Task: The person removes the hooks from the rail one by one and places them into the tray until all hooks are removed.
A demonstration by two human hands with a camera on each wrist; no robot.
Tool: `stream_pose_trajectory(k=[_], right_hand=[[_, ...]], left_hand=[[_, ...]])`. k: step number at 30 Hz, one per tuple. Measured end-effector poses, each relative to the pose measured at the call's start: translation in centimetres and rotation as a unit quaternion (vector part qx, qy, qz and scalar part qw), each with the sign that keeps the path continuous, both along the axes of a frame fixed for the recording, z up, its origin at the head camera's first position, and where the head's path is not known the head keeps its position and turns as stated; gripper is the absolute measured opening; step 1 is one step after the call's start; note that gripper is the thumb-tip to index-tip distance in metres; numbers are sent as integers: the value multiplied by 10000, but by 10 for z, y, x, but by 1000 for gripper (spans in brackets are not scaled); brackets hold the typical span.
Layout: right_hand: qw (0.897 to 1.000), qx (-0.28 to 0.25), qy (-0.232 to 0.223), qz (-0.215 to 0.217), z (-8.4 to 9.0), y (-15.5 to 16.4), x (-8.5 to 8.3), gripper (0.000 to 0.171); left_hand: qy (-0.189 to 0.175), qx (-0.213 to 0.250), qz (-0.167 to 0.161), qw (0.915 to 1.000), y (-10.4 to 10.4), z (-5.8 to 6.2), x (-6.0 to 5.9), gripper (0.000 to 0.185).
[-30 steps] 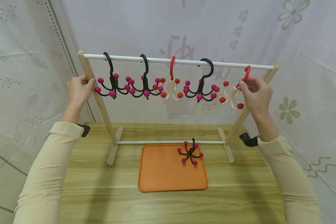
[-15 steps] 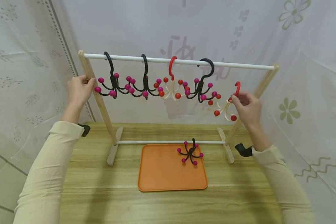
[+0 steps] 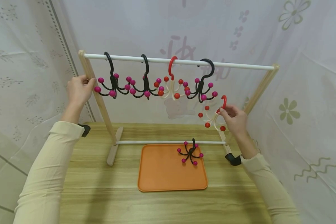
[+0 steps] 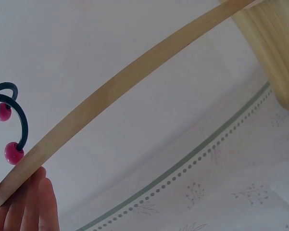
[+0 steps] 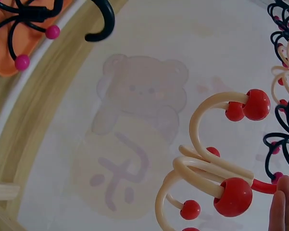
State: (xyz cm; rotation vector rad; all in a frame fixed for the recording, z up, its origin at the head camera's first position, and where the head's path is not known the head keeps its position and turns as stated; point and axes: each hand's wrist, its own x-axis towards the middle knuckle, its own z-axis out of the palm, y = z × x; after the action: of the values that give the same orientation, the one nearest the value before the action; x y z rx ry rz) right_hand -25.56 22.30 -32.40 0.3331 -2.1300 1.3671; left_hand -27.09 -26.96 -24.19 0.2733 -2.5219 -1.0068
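My left hand [image 3: 79, 90] grips the left wooden post [image 3: 100, 102] of a small clothes rack; the left wrist view shows its fingers [image 4: 33, 207] wrapped at the post. Below the rail at the right, my right hand [image 3: 235, 118] pinches the red hook of a cream multi-arm hanger [image 3: 214, 119] with red ball tips, held tilted in the air. Along the white top rail [image 3: 240, 65] hang three black hangers with pink balls, among them a right one [image 3: 201, 87], and one cream hanger [image 3: 172, 88] with a red hook.
An orange tray [image 3: 168, 174] lies on the wooden table [image 3: 100, 199], under the rack's lower white bar [image 3: 145, 142]. On its right part sits a black hanger [image 3: 190, 151] with pink balls. The right post [image 3: 259, 90] stands behind my right hand. Patterned curtains surround the table.
My right hand has lifted the cream hanger off the right end of the rail and carried it down and left. The left hand stays on the post.
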Motion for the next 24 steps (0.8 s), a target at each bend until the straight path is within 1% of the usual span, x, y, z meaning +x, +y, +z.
stream_pose_trajectory(k=[3, 5, 10, 12, 14, 17, 20, 24], right_hand=[[9999, -65, -130, 71, -9, -4, 0, 20], [9996, -118, -161, 192, -15, -7, 1, 18], [9985, -139, -229, 478, -22, -22, 14, 16], [9981, -102, -330, 517, -24, -29, 20, 16], [9973, -101, -448, 568, -30, -33, 22, 15], [9955, -165, -538, 764, -38, -40, 25, 15], [9942, -207, -453, 952, -45, -47, 25, 16], [9933, -203, -335, 1086, -52, -58, 28, 16]], left_hand=[[-5, 18, 19, 10000, 0, 0, 0, 48], [11, 8, 30, 10000, 0, -1, 0, 48], [7, 16, 11, 10000, 0, -1, -1, 48], [1, 14, -10, 10000, 0, 0, -1, 48], [0, 3, -26, 10000, 0, 0, -1, 48], [-21, 32, -39, 10000, 0, 0, 0, 49], [-48, 114, -47, 9999, 0, 0, 1, 49], [-59, 142, -49, 9999, 0, 1, 2, 50]])
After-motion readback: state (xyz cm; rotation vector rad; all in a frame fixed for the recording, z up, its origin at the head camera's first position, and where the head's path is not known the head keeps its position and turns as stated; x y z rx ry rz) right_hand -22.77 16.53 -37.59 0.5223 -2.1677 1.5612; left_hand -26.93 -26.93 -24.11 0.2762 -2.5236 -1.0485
